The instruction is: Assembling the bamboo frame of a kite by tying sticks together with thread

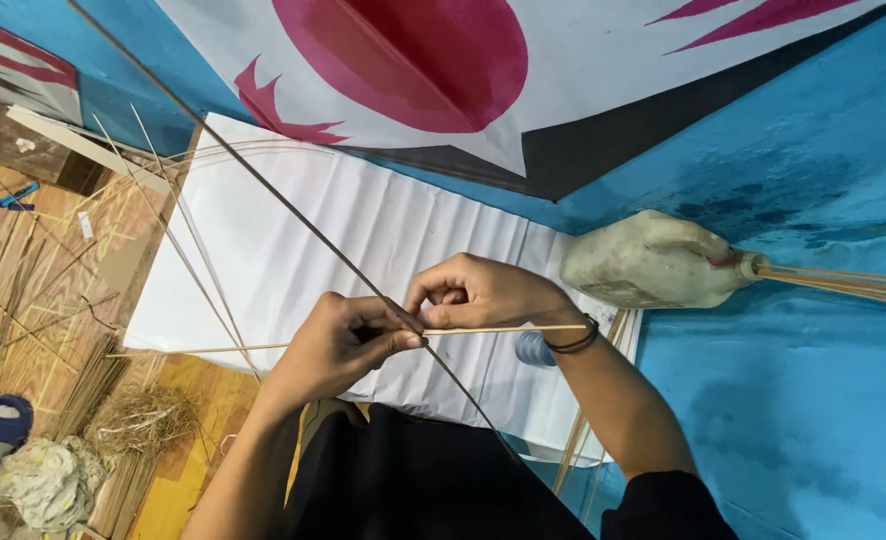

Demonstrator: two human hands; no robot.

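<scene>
A thin pale bamboo stick (493, 329) lies level, pinched between the fingertips of the left hand (348, 340) and right hand (478, 293), crossing a long dark curved rod (293, 210) just under those fingers, above white pleated paper (363, 230) on the blue floor (813, 400).

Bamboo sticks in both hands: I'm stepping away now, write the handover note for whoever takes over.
Left hand: pinching the point where the two sticks cross.
Right hand: fingertips pinched on the same spot, just beside the left.
Pale thin stick: held level across the lap.
Long dark stick: runs diagonally from upper left down to the crossing and past it.
White paper sheet: lies flat beneath the hands.
Done: sticks crossed and held.
Left: no binding is visible at the crossing; the kite above lies untouched.
</scene>
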